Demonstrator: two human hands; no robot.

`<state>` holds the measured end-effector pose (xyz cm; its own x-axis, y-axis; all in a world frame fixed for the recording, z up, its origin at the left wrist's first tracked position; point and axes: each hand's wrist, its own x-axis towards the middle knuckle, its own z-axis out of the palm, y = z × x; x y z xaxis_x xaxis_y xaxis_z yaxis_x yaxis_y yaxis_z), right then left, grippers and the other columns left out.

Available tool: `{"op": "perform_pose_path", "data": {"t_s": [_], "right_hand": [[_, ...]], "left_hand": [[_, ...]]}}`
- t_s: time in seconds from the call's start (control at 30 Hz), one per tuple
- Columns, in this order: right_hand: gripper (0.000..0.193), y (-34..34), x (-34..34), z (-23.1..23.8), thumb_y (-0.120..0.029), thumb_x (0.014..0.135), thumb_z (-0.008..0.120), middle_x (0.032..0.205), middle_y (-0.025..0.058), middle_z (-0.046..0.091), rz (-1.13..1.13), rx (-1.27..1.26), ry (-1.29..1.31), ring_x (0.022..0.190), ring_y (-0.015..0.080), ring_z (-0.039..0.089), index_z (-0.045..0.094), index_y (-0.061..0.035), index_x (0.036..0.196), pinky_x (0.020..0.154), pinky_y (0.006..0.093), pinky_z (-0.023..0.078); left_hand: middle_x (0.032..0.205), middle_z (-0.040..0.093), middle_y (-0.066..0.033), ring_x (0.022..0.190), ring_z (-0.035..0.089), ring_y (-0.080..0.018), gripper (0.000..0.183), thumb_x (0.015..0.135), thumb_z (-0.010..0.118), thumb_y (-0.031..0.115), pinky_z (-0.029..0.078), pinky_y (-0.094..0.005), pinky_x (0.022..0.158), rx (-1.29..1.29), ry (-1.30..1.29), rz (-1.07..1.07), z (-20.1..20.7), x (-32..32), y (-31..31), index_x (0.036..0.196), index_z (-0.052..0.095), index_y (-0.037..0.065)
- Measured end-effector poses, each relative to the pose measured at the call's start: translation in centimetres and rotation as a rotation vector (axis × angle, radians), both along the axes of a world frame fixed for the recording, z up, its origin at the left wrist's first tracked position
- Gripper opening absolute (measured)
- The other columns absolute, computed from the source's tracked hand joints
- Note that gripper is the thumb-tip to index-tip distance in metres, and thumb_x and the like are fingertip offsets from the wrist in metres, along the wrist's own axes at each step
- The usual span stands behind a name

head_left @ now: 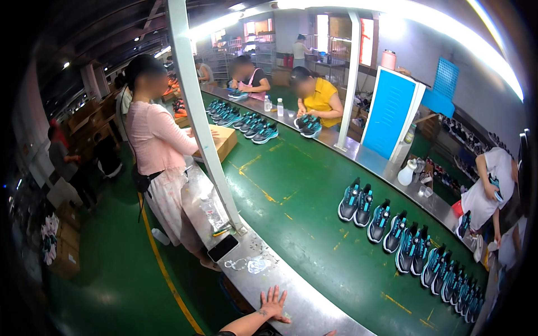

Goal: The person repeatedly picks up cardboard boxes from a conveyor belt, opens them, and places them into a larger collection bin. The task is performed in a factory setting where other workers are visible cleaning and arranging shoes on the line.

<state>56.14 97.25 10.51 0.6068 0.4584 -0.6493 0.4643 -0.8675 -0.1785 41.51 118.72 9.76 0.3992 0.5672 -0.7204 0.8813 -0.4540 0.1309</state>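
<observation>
My left hand [273, 305] lies flat with spread fingers on the metal ledge [305, 299] along the near side of the green bench, holding nothing. Only a sliver of my right hand [330, 333] shows at the bottom edge, its fingers mostly hidden. Beyond my left hand, a crumpled piece of clear plastic [258, 265] and a black phone [223, 248] rest on the same ledge. Across the green surface, a row of black and turquoise sneakers [379, 221] runs down to the right, apart from both hands.
A grey post [206, 123] rises from the ledge. At left, a person in pink [154, 131] stands by a cardboard box [221, 143]. Workers sit along the far side, one in yellow [327, 103] handling sneakers. A spray bottle [407, 172] stands near a blue panel [389, 115].
</observation>
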Motion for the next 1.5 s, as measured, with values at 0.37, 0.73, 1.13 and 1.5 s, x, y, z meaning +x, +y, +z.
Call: {"op": "perform_pose_path", "data": {"t_s": [0.37, 0.73, 1.13, 1.5], "right_hand": [[0.088, 0.3, -0.2, -0.1, -0.048, 0.081, 0.051, 0.138, 0.0407, -0.004, 0.031, -0.036, -0.013, 0.128, 0.0561, -0.006, 0.006, -0.0015, 0.141, 0.096, 0.0702, 0.006], [0.086, 0.7, -0.1, 0.4, -0.054, 0.08, 0.051, 0.14, 0.0381, -0.001, -0.007, -0.004, -0.017, 0.131, 0.0522, -0.005, 0.021, 0.0022, 0.138, 0.1, 0.0662, 0.008], [0.069, 3.4, -2.1, 0.7, -0.044, 0.082, 0.055, 0.134, 0.0296, 0.032, -0.001, -0.015, -0.39, 0.125, 0.0397, 0.033, 0.033, -0.0043, 0.134, 0.096, 0.0511, 0.034], [0.079, 21.2, 2.6, 1.4, -0.055, 0.088, 0.041, 0.144, 0.025, 0.016, -0.489, 0.76, 0.207, 0.134, 0.0367, 0.018, 0.015, -0.0003, 0.14, 0.109, 0.0405, 0.02]], "left_hand": [[0.145, -0.023, -0.0196, 0.133, -0.019, -0.0395, 0.128, 0.056, 0.06, 0.076, -0.006, -0.0622, 0.101, 0.035, 0.001, 0.003, -0.5, -0.5, -0.2, 0.142, -0.014, 0.016], [0.145, -0.009, -0.0272, 0.134, -0.005, -0.0432, 0.112, 0.065, 0.065, 0.061, 0.001, -0.0625, 0.101, 0.145, -0.23, 0.101, -2.0, 0.0, 0.9, 0.143, 0.005, 0.007], [0.144, 0.018, -0.0228, 0.135, 0.014, -0.0352, 0.1, 0.066, 0.072, 0.041, 0.01, -0.0441, 0.11, 0.961, -0.762, -0.056, 5.4, 6.8, 39.9, 0.138, 0.019, -0.004], [0.098, 0.063, -0.0207, 0.092, 0.059, -0.0242, 0.07, 0.08, 0.055, 0.057, 0.044, -0.0352, 0.083, -0.077, -0.439, -0.147, 5.5, 6.6, 40.6, 0.109, 0.057, -0.006]]}}
